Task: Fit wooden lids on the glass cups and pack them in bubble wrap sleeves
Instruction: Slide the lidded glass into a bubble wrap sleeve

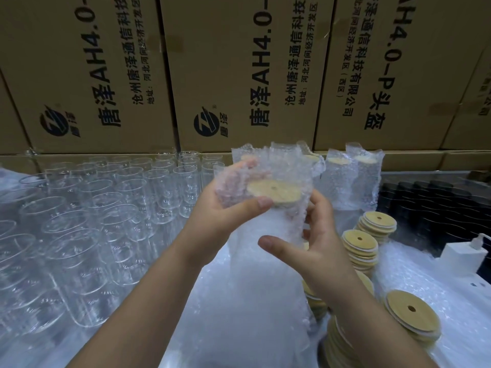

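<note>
A glass cup with a round wooden lid stands inside a bubble wrap sleeve in the middle of the view. My left hand grips the sleeve's open top edge, thumb in front and fingers behind the wrap. My right hand holds the sleeve's right side, fingers curled behind it and thumb pointing left across the front. Several bare glass cups stand in rows to the left. Stacks of wooden lids sit to the right.
Several wrapped, lidded cups stand behind the sleeve. Tall cardboard boxes wall off the back. Black lids fill the far right, beside a white charger block. Loose bubble wrap covers the table.
</note>
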